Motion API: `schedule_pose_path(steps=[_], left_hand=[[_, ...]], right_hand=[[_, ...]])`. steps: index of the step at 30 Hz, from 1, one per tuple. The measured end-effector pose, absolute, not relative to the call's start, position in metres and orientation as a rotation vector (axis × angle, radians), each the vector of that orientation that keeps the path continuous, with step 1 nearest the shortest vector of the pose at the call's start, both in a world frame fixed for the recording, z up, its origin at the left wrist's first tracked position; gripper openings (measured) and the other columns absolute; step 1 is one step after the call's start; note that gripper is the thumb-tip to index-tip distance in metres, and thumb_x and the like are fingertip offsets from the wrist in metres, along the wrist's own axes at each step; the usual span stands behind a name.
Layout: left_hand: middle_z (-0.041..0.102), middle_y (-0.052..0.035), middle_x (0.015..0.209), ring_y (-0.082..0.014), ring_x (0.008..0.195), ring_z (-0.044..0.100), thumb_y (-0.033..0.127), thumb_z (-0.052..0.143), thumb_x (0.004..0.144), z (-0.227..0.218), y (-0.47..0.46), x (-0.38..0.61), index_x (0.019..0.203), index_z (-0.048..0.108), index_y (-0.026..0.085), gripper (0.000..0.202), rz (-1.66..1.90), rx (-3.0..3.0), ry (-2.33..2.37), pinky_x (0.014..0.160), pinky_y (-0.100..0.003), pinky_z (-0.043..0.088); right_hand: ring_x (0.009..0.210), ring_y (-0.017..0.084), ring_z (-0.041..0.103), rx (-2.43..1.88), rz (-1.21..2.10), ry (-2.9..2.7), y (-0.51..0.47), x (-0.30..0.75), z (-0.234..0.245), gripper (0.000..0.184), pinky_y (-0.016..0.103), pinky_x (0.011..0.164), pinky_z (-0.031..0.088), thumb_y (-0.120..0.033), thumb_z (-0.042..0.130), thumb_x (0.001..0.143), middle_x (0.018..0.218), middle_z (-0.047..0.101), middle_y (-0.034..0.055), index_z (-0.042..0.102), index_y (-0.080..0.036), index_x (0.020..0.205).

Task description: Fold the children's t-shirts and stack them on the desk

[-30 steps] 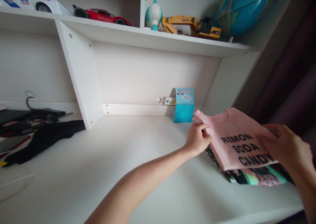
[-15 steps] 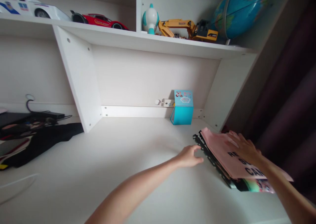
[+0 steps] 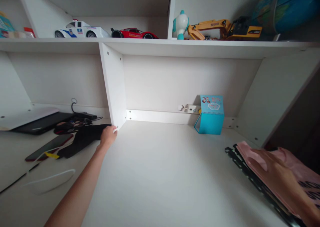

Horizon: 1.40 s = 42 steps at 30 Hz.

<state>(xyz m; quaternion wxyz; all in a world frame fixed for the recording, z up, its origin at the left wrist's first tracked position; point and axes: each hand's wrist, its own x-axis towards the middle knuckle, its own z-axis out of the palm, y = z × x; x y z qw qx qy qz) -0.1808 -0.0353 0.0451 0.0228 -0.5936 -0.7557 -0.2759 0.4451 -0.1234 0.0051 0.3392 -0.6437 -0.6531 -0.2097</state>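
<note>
- Left hand (image 3: 108, 137) is at 10 o'clock, fingers half curled at the end of a black garment (image 3: 85, 137), by the foot of a white divider (image 3: 113, 86). Whether it has hold of the cloth cannot be told.
- That garment's long axis runs from the hand toward 8 o'clock across the white desk (image 3: 160, 173), and the left hand is much the nearer.
- Right hand (image 3: 277, 183) lies open and flat at 4 o'clock on a pink T-shirt (image 3: 303, 160), gripping nothing.
- The shirt sits on a dotted black garment (image 3: 260, 187), whose edge runs from 10 to 4 o'clock.
- A phone (image 3: 47, 147) lies at 9 o'clock, with a laptop (image 3: 42, 123) beyond it.
- A blue notepad (image 3: 211, 115) stands at 1 o'clock against the back wall.
- Toy cars (image 3: 82, 30) and a globe (image 3: 282, 10) sit on the shelf (image 3: 160, 45) above.
- Since the last view, the left hand has crossed from the stack to the black garment, and the view has swung left.
</note>
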Motion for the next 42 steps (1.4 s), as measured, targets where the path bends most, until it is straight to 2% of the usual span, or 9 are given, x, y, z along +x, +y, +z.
schedule_pose_path(steps=[4,8,15,21,27,31,35,38,42], left_hand=[[0.049,-0.0138,0.122,-0.0386,0.116,0.035,0.029,0.059,0.071,0.028,-0.046,-0.235,0.104,0.055,0.019,0.035,-0.642,-1.245,-2.549,0.08,-0.051,0.037],[0.057,-0.0085,0.107,-0.0325,0.101,0.047,0.027,0.054,0.076,0.016,-0.048,-0.247,0.098,0.059,0.019,0.024,-0.716,-1.143,-2.605,0.08,-0.052,0.033],[0.061,-0.0039,0.097,-0.0239,0.093,0.053,0.027,0.052,0.079,0.102,-0.065,-0.206,0.099,0.058,0.019,0.023,-1.247,-0.976,-2.048,0.088,-0.046,0.029],[0.061,-0.0032,0.094,-0.0194,0.094,0.053,0.02,0.049,0.081,0.14,-0.1,-0.08,0.094,0.061,0.02,0.018,-1.274,-1.994,-1.566,0.091,-0.033,0.031],[0.056,-0.0025,0.117,-0.0218,0.105,0.053,0.027,0.065,0.07,0.077,-0.114,-0.018,0.108,0.06,0.028,0.039,-0.166,-3.474,-1.246,0.086,-0.027,0.039],[0.035,-0.0087,0.137,-0.0255,0.121,0.038,0.022,0.061,0.072,0.037,-0.101,-0.015,0.125,0.046,0.025,0.055,-0.511,-3.238,-1.483,0.095,-0.033,0.034],[0.054,-0.0075,0.105,-0.0214,0.098,0.052,0.016,0.056,0.074,0.017,-0.085,-0.014,0.107,0.057,0.019,0.033,-0.651,-3.014,-1.601,0.085,-0.029,0.039],[0.053,-0.0007,0.085,-0.0138,0.071,0.054,0.013,0.056,0.073,0.015,-0.081,-0.014,0.083,0.06,0.02,0.013,-0.672,-2.993,-1.573,0.068,-0.023,0.041],[0.052,0.0015,0.078,-0.0101,0.064,0.051,0.019,0.055,0.076,0.028,-0.087,-0.014,0.073,0.059,0.019,0.005,-0.835,-3.056,-1.493,0.062,-0.02,0.039]], right_hand=[[0.104,0.026,0.052,-1.55,-0.53,-1.859,-0.124,0.39,-0.005,0.04,0.038,0.089,0.04,-0.048,0.037,0.082,0.109,0.057,0.0117,0.051,-0.019,0.107],[0.101,0.024,0.053,-1.56,-0.459,-1.903,-0.121,0.348,-0.026,0.036,0.038,0.088,0.041,-0.041,0.037,0.085,0.107,0.057,0.0098,0.049,-0.018,0.109],[0.098,0.023,0.054,-1.575,-0.398,-1.957,-0.123,0.343,-0.05,0.034,0.039,0.087,0.042,-0.039,0.038,0.085,0.104,0.058,0.0086,0.049,-0.019,0.109],[0.1,0.023,0.052,-1.608,-0.314,-1.942,-0.128,0.339,-0.05,0.033,0.038,0.087,0.042,-0.039,0.038,0.085,0.105,0.058,0.0079,0.05,-0.019,0.109],[0.103,0.024,0.052,-1.616,-0.18,-1.915,-0.136,0.332,-0.045,0.034,0.039,0.087,0.043,-0.04,0.035,0.086,0.107,0.057,0.0085,0.047,-0.021,0.112],[0.102,0.023,0.054,-1.63,-0.038,-1.908,-0.141,0.324,-0.041,0.04,0.038,0.084,0.045,-0.043,0.035,0.086,0.111,0.056,0.0087,0.044,-0.023,0.12],[0.103,0.023,0.053,-1.579,0.082,-1.994,-0.134,0.317,-0.042,0.043,0.037,0.088,0.043,-0.044,0.037,0.085,0.111,0.057,0.0098,0.047,-0.021,0.12],[0.092,0.024,0.055,-1.593,0.041,-2.005,-0.123,0.31,-0.033,0.044,0.039,0.084,0.043,-0.046,0.039,0.084,0.093,0.059,0.0097,0.052,-0.018,0.115],[0.078,0.02,0.056,-1.587,0.066,-2.047,-0.118,0.275,0.003,0.04,0.036,0.074,0.045,-0.044,0.043,0.083,0.08,0.055,0.0059,0.052,-0.018,0.112]])
